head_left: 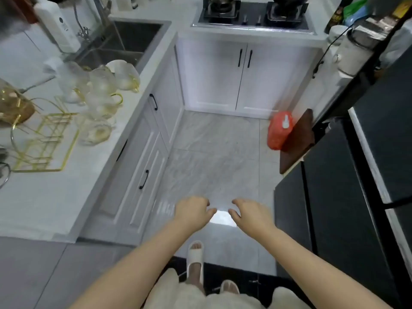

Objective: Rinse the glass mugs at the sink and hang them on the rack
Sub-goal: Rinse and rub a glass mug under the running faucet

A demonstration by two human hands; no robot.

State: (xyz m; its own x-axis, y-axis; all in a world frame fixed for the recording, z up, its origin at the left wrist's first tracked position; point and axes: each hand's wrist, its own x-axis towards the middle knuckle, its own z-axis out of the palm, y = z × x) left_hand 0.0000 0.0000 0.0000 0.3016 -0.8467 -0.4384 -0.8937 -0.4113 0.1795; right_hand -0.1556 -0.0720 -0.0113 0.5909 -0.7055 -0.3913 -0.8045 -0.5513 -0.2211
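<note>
Your left hand (193,211) and your right hand (250,213) hang side by side over the pale grey tiled floor (214,141), palms down, fingers loosely curled and holding nothing; the fingertips of the two hands are near each other but apart. The clear glass mugs with gold handles (100,90) stand in a cluster on the white countertop (44,197), well away from both hands, up and to your left. They sit between the steel sink (124,41), which lies beyond them, and the gold wire rack (44,141), which stands just beside them on the nearer side. No mug hangs on the rack. How many mugs there are is hard to tell, since the glass blurs together. A round amber glass pitcher (13,105) stands at the rack's left edge.
</note>
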